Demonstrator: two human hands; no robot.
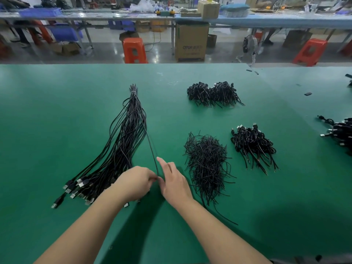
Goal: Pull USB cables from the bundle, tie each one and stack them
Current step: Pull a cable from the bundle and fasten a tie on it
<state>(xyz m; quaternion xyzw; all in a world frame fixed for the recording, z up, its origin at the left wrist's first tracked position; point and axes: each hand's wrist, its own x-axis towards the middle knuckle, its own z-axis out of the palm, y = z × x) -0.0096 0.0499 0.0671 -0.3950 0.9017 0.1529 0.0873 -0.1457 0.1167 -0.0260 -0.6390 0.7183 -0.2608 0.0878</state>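
A long bundle of black USB cables lies on the green table, tied at its far end, with the plugs fanned out at the near left. One single cable runs out of the bundle toward me. My left hand pinches that cable's near end between thumb and fingers. My right hand sits just right of it with straight fingers, the index finger alongside the cable. A pile of loose black ties lies to the right. Stacks of tied cables sit further right, with another stack behind.
More tied cables lie at the table's right edge, with small black bits at the far right. Beyond the table stand orange stools, a cardboard box and long workbenches.
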